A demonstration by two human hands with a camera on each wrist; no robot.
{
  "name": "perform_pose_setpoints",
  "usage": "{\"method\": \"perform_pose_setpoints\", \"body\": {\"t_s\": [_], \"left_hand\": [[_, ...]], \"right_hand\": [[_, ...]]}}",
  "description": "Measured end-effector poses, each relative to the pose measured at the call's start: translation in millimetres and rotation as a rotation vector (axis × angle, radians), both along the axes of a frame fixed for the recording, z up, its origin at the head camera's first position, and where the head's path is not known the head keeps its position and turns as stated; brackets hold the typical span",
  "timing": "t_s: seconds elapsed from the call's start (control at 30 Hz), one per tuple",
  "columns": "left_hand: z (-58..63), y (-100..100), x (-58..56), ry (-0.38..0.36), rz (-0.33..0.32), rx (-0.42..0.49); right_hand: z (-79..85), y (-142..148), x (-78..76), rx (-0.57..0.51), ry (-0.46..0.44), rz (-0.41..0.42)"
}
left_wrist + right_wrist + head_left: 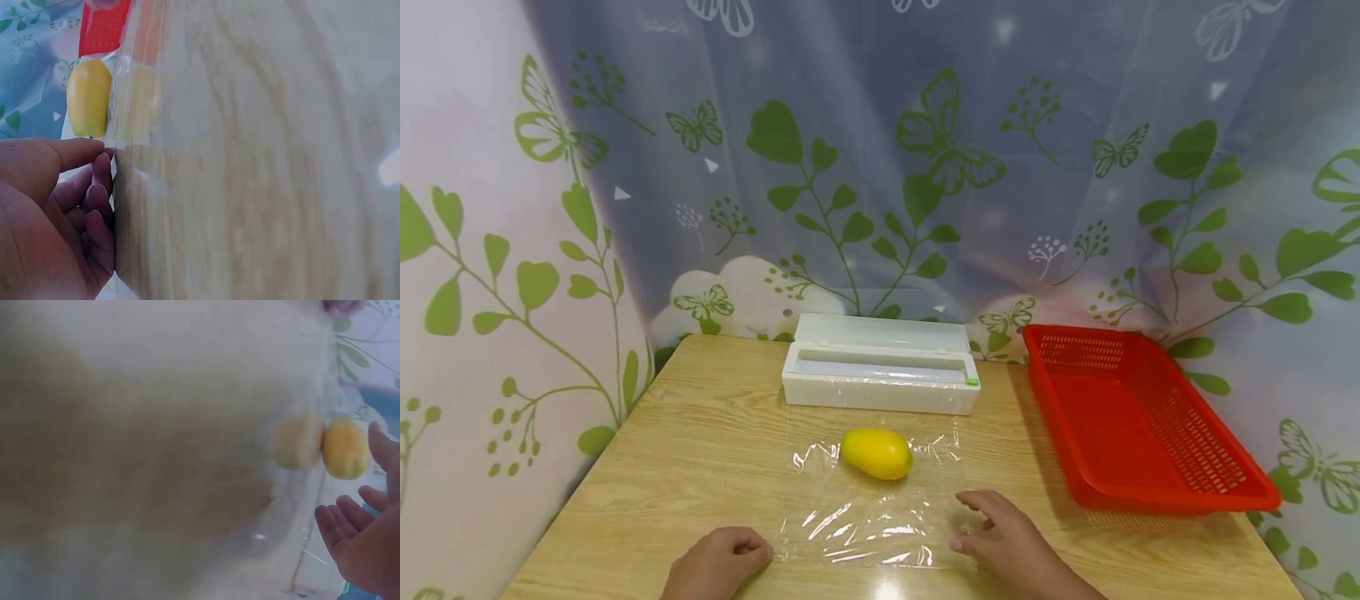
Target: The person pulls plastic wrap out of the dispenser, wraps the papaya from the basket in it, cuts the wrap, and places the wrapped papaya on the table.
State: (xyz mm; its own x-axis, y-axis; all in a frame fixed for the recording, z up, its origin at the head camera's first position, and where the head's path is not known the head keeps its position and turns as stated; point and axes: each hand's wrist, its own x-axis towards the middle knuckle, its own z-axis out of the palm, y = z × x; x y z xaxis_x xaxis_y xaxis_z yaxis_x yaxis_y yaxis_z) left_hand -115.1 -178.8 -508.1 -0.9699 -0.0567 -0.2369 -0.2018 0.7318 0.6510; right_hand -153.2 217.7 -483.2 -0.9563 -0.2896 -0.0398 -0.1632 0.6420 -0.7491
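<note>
A sheet of clear plastic wrap [850, 525] lies spread on the table, its back edge reaching the white wrap dispenser [880, 398]. On the sheet rests a yellow mango-like fruit [877, 454], greenish at one end; it also shows in the left wrist view [89, 100] and the right wrist view [346, 449]. My left hand [718, 563] pinches the wrap's front left corner between thumb and index fingertip, the other fingers curled. Over the wrap's right edge, my right hand [1003, 537] has its thumb and fingers spread apart, holding nothing.
The dispenser's lid [880, 332] is raised, with a roll inside and a green slider [972, 382] at its right end. A red plastic basket [1075, 442] stands on the right of the wooden table [700, 450]. Patterned curtains [865, 167] hang behind and at the sides.
</note>
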Motion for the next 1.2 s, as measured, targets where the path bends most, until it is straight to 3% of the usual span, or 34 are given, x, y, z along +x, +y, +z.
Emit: {"method": "perform_pose_setpoints", "body": {"t_s": [0.23, 0.47, 0.67, 0.83, 1.03, 1.2], "left_hand": [[0.7, -1.8, 0.5, 0.007, -0.001, 0.005], [-0.8, -1.0, -0.1, -0.008, 0.003, 0.002], [-0.6, -1.4, -0.2, -0.010, 0.002, 0.010], [-1.9, -3.0, -1.4, -0.011, -0.002, 0.021], [-4.0, -4.5, -2.7, -0.016, 0.003, 0.025], [-3.1, -5.4, -3.0, -0.016, 0.008, 0.025]], "right_hand": [[-13.7, 18.8, 15.0, 0.180, 0.120, 0.180], [-33.7, 25.7, 17.0, 0.250, 0.460, 0.332], [-41.1, 24.4, 19.8, 0.233, 0.636, 0.316], [-45.6, 20.7, 21.0, 0.308, 0.767, 0.264], [-47.6, 22.7, 21.2, 0.375, 0.795, 0.259], [-49.7, 28.2, 19.0, 0.344, 0.819, 0.247]]}}
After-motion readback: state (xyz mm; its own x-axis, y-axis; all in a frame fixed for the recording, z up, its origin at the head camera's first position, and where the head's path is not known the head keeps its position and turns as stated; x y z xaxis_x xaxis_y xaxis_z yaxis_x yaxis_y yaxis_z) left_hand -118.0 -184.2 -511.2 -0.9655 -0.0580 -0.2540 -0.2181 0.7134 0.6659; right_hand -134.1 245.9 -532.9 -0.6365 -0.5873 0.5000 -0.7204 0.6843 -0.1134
